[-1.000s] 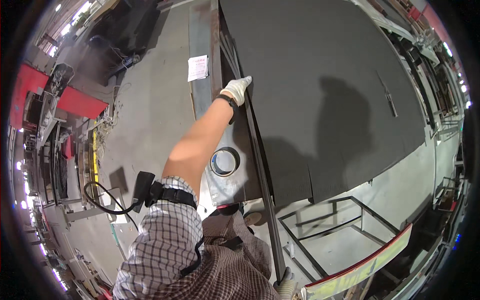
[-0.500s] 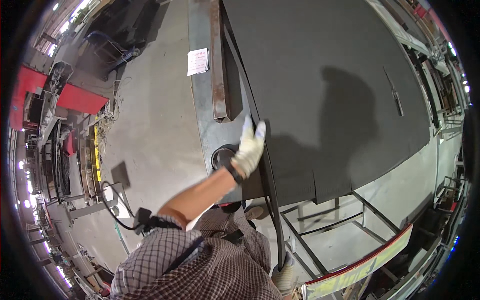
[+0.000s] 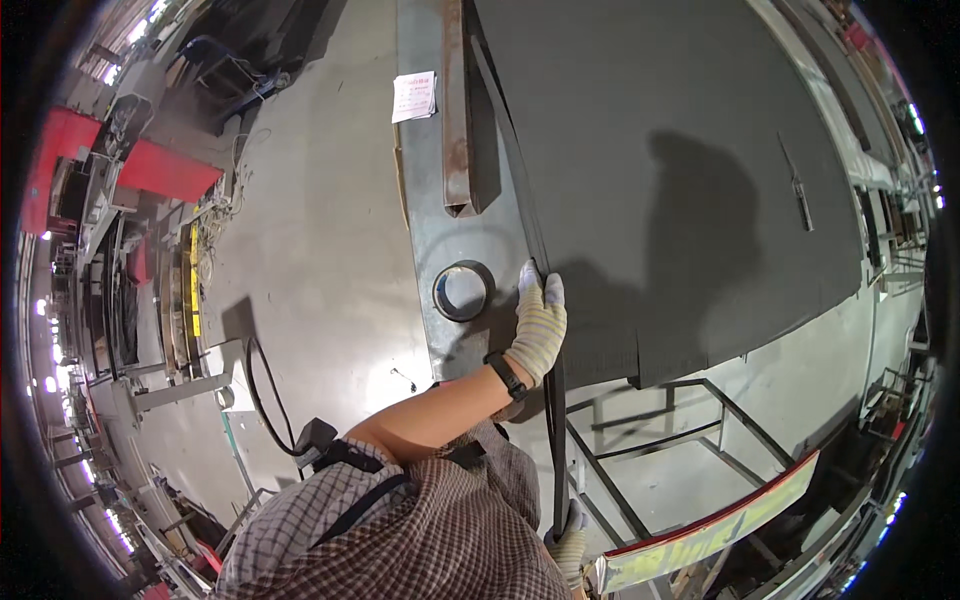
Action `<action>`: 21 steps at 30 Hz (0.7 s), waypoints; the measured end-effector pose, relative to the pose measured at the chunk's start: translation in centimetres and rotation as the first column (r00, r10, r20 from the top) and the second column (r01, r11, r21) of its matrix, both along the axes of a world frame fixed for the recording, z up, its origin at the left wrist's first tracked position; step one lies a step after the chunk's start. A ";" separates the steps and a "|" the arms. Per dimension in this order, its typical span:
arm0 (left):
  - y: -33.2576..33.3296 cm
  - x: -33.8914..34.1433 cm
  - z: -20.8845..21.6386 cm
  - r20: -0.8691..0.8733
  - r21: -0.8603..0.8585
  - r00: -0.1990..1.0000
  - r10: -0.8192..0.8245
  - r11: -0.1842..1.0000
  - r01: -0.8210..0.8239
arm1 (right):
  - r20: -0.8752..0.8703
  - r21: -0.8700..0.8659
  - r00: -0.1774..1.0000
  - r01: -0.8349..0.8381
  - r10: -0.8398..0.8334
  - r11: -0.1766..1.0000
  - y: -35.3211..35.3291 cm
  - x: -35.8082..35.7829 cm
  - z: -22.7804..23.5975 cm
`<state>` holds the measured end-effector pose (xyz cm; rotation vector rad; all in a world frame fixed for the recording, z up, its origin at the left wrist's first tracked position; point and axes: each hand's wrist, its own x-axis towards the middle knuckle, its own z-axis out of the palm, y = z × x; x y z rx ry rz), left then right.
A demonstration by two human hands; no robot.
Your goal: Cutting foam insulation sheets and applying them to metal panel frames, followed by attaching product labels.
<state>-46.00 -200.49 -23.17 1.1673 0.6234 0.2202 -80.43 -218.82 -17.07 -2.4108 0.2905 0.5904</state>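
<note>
A long black strip runs along the left edge of a dark grey sheet and down past my body. My left hand, in a pale striped knit glove, pinches this strip near the sheet's front left, with thumb and fingers on either side. At the lower edge my right hand, gloved alike, is closed around the strip's near end; part of that hand is cut off. To the left of my left hand, a short dark ring rests on the grey metal surface.
A rusty square tube lies lengthwise beyond the ring, beside white papers. A thin pointed tool lies on the sheet's right. A dark metal frame and a red-edged board stand at front right. Red panels are at left.
My left hand has moved right and nearer to me, and its fingers have closed on the strip. The ring is now fully uncovered. My right hand stays at the strip's near end.
</note>
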 end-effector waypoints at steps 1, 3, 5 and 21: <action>-0.4 0.2 4.4 -0.243 0.427 0.967 -0.078 0.886 0.179 | -0.006 0.006 1.000 0.023 -0.023 1.000 -0.2 -0.9 -0.7; -0.5 0.3 3.5 -0.198 0.447 0.978 -0.062 0.882 0.147 | -0.012 0.013 0.999 0.041 -0.041 0.999 -0.5 -1.7 -1.1; 0.1 0.0 2.4 -0.148 0.470 0.988 -0.034 0.877 0.100 | -0.066 0.072 0.996 0.057 -0.052 0.996 -0.3 -1.8 -0.6; -1.7 -12.4 3.4 -0.392 0.679 0.836 -0.383 0.492 0.545 | -0.117 0.166 0.985 0.147 -0.129 0.975 0.4 0.5 0.7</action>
